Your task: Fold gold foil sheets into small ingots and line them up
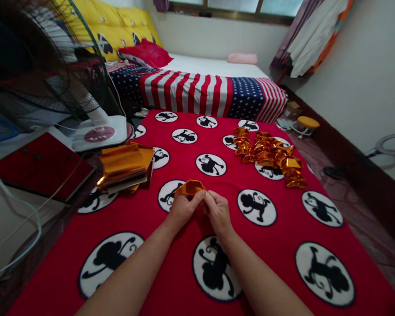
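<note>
Gold paper (190,187) lies crosswise, nearer the left hand (181,211), which grips its near side; the right hand (218,211) pinches its right end.

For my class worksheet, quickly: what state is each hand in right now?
Left hand: closed, holding the folded gold foil piece.
Right hand: closed, pinching at the piece's right end.

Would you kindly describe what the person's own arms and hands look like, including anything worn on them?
The left hand and right hand are ungloved, with no ring, watch or bracelet visible. The left forearm and right forearm are bare; no sleeve shows.
</note>
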A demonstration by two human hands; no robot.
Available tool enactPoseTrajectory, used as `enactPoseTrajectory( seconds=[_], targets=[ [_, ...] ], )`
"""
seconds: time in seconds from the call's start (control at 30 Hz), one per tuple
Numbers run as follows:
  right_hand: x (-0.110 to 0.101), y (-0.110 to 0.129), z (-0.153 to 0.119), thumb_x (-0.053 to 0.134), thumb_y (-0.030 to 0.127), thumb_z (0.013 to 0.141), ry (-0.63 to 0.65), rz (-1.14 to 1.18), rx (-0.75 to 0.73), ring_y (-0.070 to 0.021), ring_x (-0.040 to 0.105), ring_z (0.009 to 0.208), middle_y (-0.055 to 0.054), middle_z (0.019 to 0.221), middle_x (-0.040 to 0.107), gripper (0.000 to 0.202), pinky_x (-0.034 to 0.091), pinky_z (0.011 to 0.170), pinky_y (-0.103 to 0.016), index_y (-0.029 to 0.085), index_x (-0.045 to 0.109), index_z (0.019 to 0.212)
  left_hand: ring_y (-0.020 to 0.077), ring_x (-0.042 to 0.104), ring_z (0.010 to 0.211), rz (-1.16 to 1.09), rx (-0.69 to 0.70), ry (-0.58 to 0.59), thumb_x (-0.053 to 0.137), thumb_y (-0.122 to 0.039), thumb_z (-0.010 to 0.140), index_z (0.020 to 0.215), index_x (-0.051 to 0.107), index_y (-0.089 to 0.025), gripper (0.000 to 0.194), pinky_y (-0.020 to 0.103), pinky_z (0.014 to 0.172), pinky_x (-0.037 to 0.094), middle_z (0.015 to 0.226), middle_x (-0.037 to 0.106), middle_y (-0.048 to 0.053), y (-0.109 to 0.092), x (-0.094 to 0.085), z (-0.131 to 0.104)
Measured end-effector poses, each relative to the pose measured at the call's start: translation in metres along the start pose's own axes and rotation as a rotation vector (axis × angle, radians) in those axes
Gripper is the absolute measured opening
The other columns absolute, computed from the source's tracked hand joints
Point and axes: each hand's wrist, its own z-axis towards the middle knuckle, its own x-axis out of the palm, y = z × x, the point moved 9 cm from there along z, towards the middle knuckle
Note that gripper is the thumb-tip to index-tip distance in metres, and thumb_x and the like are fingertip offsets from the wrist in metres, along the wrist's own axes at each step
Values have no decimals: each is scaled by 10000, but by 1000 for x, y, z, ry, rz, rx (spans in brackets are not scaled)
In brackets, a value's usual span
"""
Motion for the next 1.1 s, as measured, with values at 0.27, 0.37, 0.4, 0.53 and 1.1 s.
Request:
enactPoseTrajectory(
  seconds=[0.27, 0.37, 0.4, 0.53, 1.1],
  targets=[
    [-30, -3, 3, 527, 393, 890, -180, 68, 32, -74, 345, 410, 52, 450, 425, 398, 206, 400, -212, 192, 472, 551, 83, 424, 496, -64, 47, -206, 557, -382, 878, 519, 465, -176, 424, 208, 515, 355, 502, 447, -35, 0, -35, 8],
    [-51, -5, 5, 551, 363, 845, -312, 186, 34, -63, 307, 372, 61, 430, 407, 367, 170, 367, -200, 196, 443, 536, 76, 406, 496, -203, 71, -450, 549, -380, 880, 543, 400, -183, 418, 189, 486, 333, 520, 418, -45, 8, -65, 9],
    [-55, -6, 7, 564, 355, 827, -329, 221, 42, -59, 296, 362, 65, 424, 398, 359, 159, 358, -195, 196, 438, 531, 73, 411, 501, -200, 83, -474, 554, -378, 879, 560, 412, -181, 400, 183, 482, 331, 538, 428, -44, 8, -69, 9],
    [-52, -7, 11, 603, 343, 791, -254, 284, 86, -48, 286, 341, 69, 401, 388, 363, 138, 341, -180, 192, 429, 512, 101, 574, 711, -9, 207, -290, 621, -288, 841, 963, 625, -190, 157, 190, 598, 442, 888, 636, 28, -8, -52, 11],
    [-38, -1, 10, 643, 456, 840, -126, 152, 49, -49, 414, 427, 37, 710, 590, 284, 299, 378, -164, 212, 606, 978, 121, 578, 549, 62, 1, -21, 683, -353, 794, 776, 727, -158, 200, 205, 526, 424, 615, 667, 2, 12, -24, 13]
  ],
)
